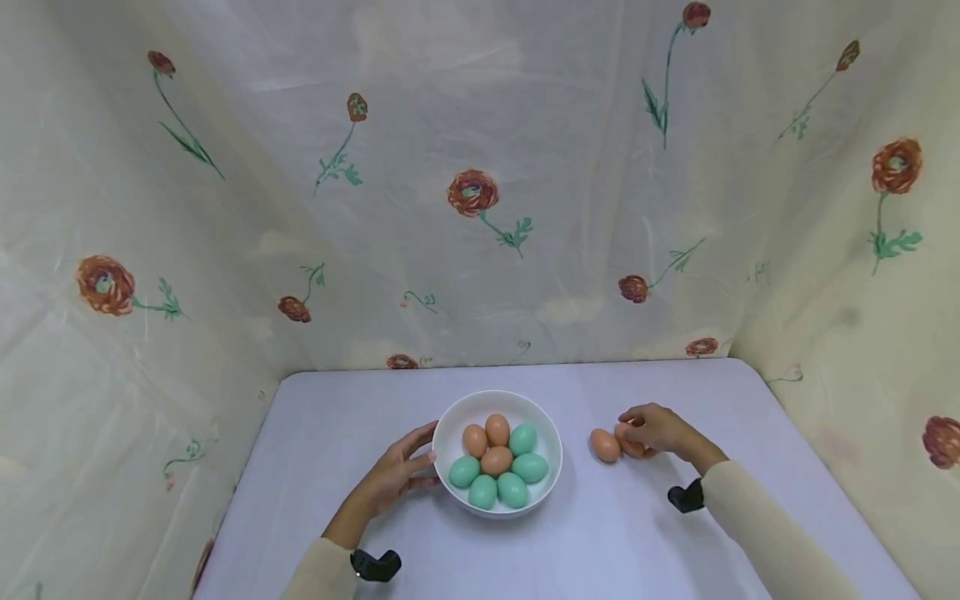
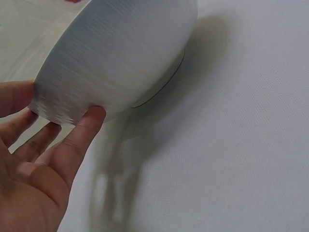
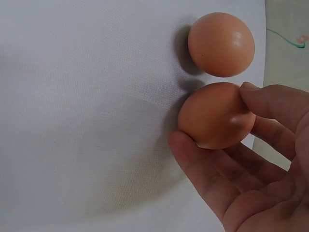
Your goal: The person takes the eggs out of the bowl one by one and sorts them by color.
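Observation:
A white bowl (image 1: 552,482) stands near the middle of the table, holding three brown eggs (image 1: 497,461) and several mint-green eggs (image 1: 530,467). My left hand (image 1: 395,475) is at the bowl's left side, fingers spread and fairly straight. In the left wrist view its fingertips (image 2: 96,115) touch the bowl's outer wall (image 2: 120,53). To the right of the bowl, my right hand (image 1: 660,431) pinches a brown egg (image 3: 215,116) between thumb and fingers, low over the table. Close beside that one lies another brown egg (image 3: 221,44) on the cloth.
A pale cloth covers the table (image 1: 480,558). Flower-printed curtains (image 1: 472,275) hang behind it and on both sides. Each wrist wears a black strap-on device, one at the left wrist (image 1: 377,567) and one at the right wrist (image 1: 686,497).

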